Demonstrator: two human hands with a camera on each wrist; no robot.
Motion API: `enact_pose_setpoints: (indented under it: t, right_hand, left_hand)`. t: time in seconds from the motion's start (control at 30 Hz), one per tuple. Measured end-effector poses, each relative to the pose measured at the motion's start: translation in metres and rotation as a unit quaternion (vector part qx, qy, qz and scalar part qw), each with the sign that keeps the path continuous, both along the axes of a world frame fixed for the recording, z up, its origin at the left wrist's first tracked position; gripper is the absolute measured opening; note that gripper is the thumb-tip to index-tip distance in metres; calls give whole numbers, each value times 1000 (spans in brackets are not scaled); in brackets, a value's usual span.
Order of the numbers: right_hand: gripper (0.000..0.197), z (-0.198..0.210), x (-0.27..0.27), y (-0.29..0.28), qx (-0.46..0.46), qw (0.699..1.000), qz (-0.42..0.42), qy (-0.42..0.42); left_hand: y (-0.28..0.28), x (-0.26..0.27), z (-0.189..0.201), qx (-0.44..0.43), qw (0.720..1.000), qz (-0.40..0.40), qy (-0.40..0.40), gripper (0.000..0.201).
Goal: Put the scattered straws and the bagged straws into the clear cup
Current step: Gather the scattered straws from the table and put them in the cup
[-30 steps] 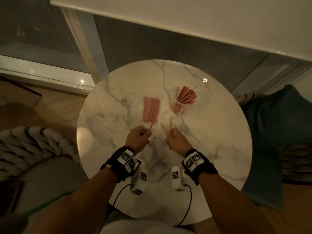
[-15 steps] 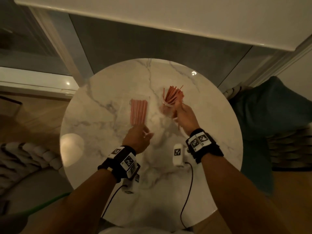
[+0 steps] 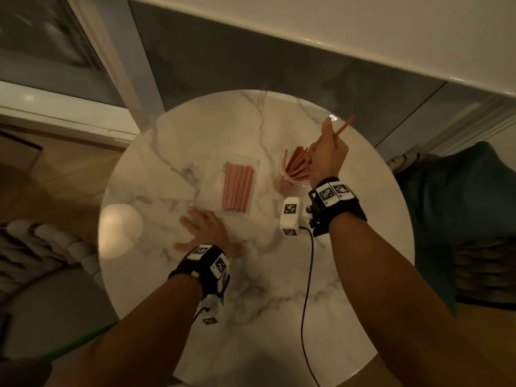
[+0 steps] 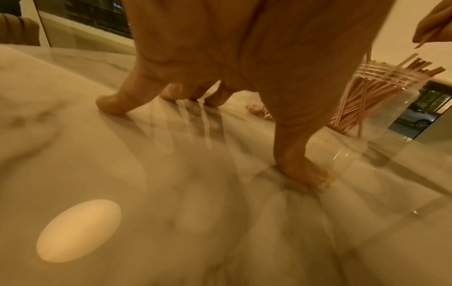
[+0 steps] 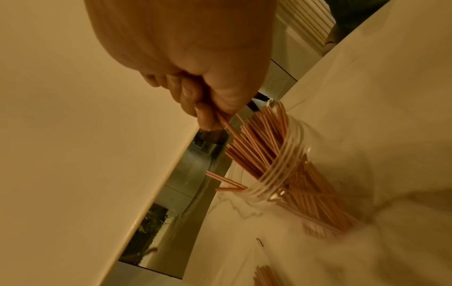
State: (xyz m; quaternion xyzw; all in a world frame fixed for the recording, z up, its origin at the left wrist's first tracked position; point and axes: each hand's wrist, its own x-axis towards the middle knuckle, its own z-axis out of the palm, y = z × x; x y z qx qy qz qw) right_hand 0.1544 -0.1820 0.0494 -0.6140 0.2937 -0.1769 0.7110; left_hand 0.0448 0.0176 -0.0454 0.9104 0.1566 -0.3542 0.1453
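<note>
A clear cup (image 3: 287, 181) full of red straws (image 3: 297, 163) stands at the right middle of the round marble table (image 3: 349, 261). My right hand (image 3: 328, 135) hovers just above and behind the cup and pinches one or two red straws (image 3: 344, 127); in the right wrist view the held straws (image 5: 227, 125) slant down toward the cup (image 5: 288, 174). A clear bag of pink straws (image 3: 237, 188) lies flat to the left of the cup. My left hand (image 3: 201, 224) rests on the table by the bag's near left corner, fingers (image 4: 112, 104) spread and holding nothing.
A bright lamp reflection (image 3: 120, 230) sits on the table's left side. A dark blue cushioned seat (image 3: 460, 205) stands to the right, a woven chair (image 3: 42, 247) to the left. A window frame (image 3: 111, 65) and wall lie beyond the table's far edge.
My right hand has lifted from the near middle of the table to above the cup, carrying straws. My left hand has let go and spread flat on the table.
</note>
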Motion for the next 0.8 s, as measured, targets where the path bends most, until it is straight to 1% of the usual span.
enact_pose_setpoints:
  t: [0.1,0.2,0.33,0.43,0.5,0.57,0.6,0.63,0.7,0.73,0.77,0.8]
  right_hand:
    - [49,-4,7,7,3,1000,12,-6]
    - [50,-10,7,7,-64,997,47,-7]
    - [45,-12,4,0,-115,992,48,-21]
    - [38,-6,3,-3,-208,977,45,-25]
    - [37,3,-2,-2,-255,965,41,-40]
    - [37,12,-13,3,-279,957,49,-64]
    - [36,15,-22,6,-279,955,64,-71]
    - [36,17,-32,8,-279,954,83,-72]
    - [36,16,-53,13,-288,945,134,-73]
    - [37,11,-64,15,-297,937,170,-66]
    - [37,5,-74,17,-308,926,214,-45]
    - [37,-3,-84,18,-323,908,267,-8]
  left_hand:
    - [-1,2,-1,3,1000,-4,-2,147]
    - [-2,2,-1,8,1000,-5,0,145]
    - [-1,4,-2,12,1000,-6,3,146]
    - [-1,3,-1,11,1000,-9,2,146]
    - [0,4,0,13,1000,-16,6,145]
    - [2,7,5,31,999,-28,3,138]
    - [5,11,9,39,999,-29,-7,131]
    - [9,17,12,41,999,-21,-26,122]
    - [22,34,13,15,995,49,-85,104]
    - [28,43,12,0,989,94,-110,98]
    - [34,52,9,-13,984,130,-124,97]
    - [37,59,7,-22,980,151,-131,99]
